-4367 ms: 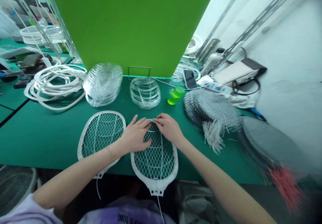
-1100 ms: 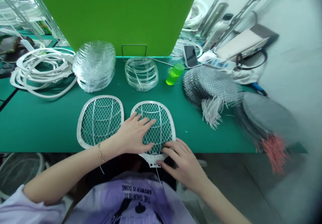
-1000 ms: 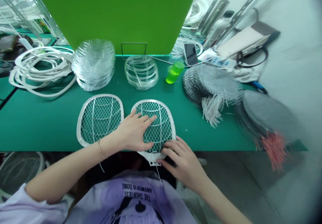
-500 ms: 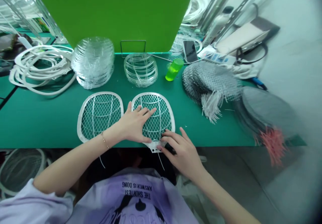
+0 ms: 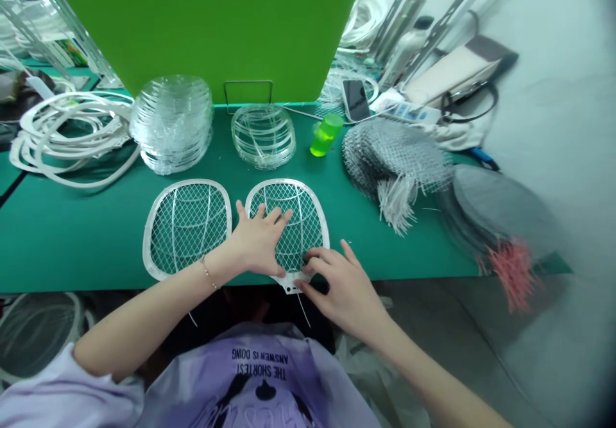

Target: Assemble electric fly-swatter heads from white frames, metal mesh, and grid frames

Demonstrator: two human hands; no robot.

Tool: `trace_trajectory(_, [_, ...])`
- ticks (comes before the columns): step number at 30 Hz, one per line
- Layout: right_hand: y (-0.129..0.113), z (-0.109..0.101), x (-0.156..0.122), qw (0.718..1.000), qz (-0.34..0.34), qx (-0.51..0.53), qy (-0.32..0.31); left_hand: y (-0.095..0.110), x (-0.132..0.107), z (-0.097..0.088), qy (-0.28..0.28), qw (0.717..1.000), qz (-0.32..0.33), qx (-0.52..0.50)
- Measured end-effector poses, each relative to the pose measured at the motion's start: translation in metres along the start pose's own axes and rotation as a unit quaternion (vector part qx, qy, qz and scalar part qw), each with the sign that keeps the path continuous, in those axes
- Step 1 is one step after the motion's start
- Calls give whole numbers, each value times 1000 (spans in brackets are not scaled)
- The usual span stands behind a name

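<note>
Two white racket-shaped frames with wire mesh lie side by side on the green table (image 5: 72, 235). My left hand (image 5: 257, 239) lies flat with spread fingers on the mesh of the right frame (image 5: 308, 213), pressing it down. My right hand (image 5: 339, 283) rests at that frame's near neck, by the table's edge, with its fingertips on the lower rim and a thin white wire hanging below. The left frame (image 5: 185, 226) lies untouched beside my left wrist.
Behind stand two stacks of clear plastic rings (image 5: 171, 123) (image 5: 264, 136), a pile of white frames (image 5: 67, 139), a green bottle (image 5: 325, 136), a heap of grey mesh sheets (image 5: 394, 158), dark discs with red wires (image 5: 505, 222), a phone (image 5: 356, 99), a power strip (image 5: 407, 112) and a green board (image 5: 206, 24).
Over four seconds the right frame has been slid further onto the table. My right hand moved from the frame's far end to its near neck. In the last second little has shifted.
</note>
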State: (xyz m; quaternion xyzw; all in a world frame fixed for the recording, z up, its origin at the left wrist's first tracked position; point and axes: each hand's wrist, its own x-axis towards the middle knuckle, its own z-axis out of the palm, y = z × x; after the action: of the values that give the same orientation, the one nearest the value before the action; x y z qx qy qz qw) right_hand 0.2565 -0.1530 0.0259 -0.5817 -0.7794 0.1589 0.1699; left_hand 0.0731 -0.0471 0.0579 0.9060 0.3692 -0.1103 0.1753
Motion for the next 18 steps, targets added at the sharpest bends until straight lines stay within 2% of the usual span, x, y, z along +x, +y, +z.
trace_trajectory(4, [-5,-6,21,999,8,-24,-43,8,5,-4,-32,999,-27,0])
trace_trajectory(6, [-9,-6,27,998,15,-43,-45,6,2,-2,-20,1000,-23,-4])
trace_trajectory(8, [1,-11,27,999,28,-30,-9,-2,-6,5,12,1000,-1,-15])
trace_trajectory(9, [15,-18,24,998,48,-13,38,-8,-11,9,28,999,13,-25])
trace_trajectory(10, [35,-29,19,991,83,1,106,-15,-16,12,43,998,31,-34])
trace_trajectory(11, [61,-43,12,972,135,11,194,-23,-21,16,51,996,59,-40])
trace_trajectory(12, [92,-61,3,931,209,-6,298,-30,-27,19,70,993,83,-40])
trace_trajectory(13, [125,-81,-7,872,289,-52,392,-38,-33,22,97,990,99,-31])
trace_trajectory(14, [159,-100,-18,798,370,-108,464,-45,-40,24,129,986,103,-19])
trace_trajectory(15, [190,-119,-30,741,443,-142,483,-53,-46,27,157,982,100,-6])
trace_trajectory(16, [219,-134,-40,725,475,-142,478,-61,-54,29,179,980,92,7])
trace_trajectory(17, [243,-146,-49,720,502,-141,457,-69,-60,31,194,977,82,17])
trace_trajectory(18, [262,-154,-56,741,524,-146,393,-77,-67,33,202,976,70,27])
